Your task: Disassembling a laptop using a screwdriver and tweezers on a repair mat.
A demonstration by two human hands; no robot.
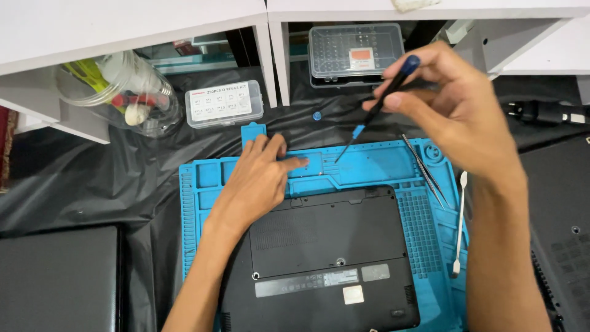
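Note:
A black laptop [332, 258] lies bottom side up on a blue work mat [424, 227]. My right hand [461, 104] holds a thin screwdriver [375, 110] with a black and blue handle above the mat's far tray compartments, its tip pointing down at the mat. My left hand [258, 178] rests on the mat's far left part, fingertips pressed into a shallow compartment just beyond the laptop's edge. What lies under those fingertips is hidden.
Tweezers [424, 169] and a white spudger [460, 224] lie on the mat's right side. A clear small parts box [224, 103], a screwdriver bit case [355, 52] and a clear jar of tools [126, 92] sit at the back. Black devices lie at left [58, 280] and right [562, 227].

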